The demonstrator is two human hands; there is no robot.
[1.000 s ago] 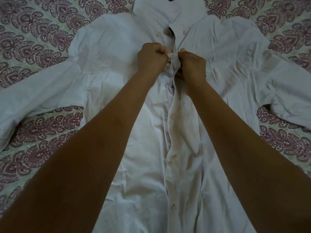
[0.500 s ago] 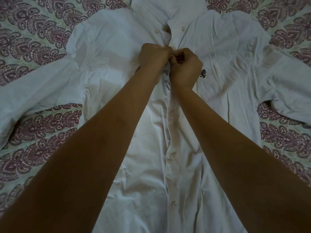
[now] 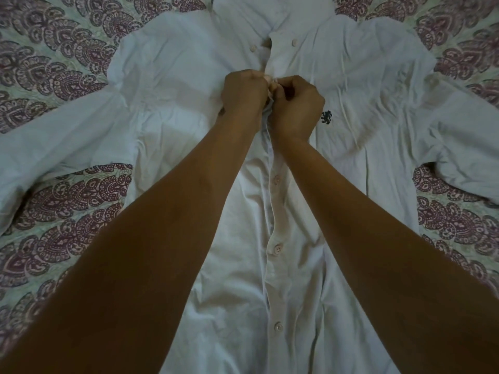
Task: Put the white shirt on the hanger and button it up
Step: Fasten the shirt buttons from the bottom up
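1. Paisley bedsheet (image 3: 70,209): white shirt (image 3: 172,85) lies flat on it, front up, sleeves spread.
2. Left hand (image 3: 243,95), right hand (image 3: 295,109): fingers curled, both pinching the shirt's front edges below the collar.
3. Lower button (image 3: 277,248): front closed there.

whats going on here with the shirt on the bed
A person is buttoning a white shirt that lies front up on a patterned bedspread. The left hand and right hand both pinch the front edges together high on the chest, just under the collar. The three buttons further down look fastened. No hanger can be seen.
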